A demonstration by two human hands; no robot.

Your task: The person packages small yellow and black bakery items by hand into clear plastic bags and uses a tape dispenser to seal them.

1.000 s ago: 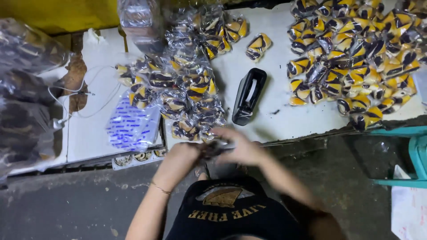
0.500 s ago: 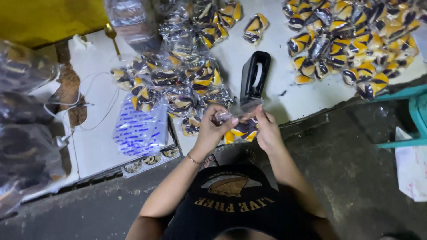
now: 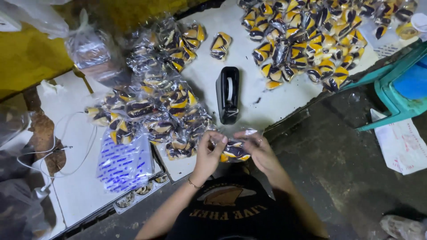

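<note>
Right at the near edge of the worktop (image 3: 275, 95), both hands pinch one small clear packet (image 3: 234, 150) of yellow-and-dark sweets between them: the left hand (image 3: 208, 153) closed on its left end, the right hand (image 3: 260, 151) closed on its right end. Just behind it stands a black tape dispenser (image 3: 228, 94), with heaps of packets (image 3: 155, 111) beside.

One black tape dispenser (image 3: 228, 94), two hands, two heaps of wrapped sweets.

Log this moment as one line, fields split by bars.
left hand and right hand: both grip one small clear packet | tape dispenser just beyond on white table | packet piles either side
</note>
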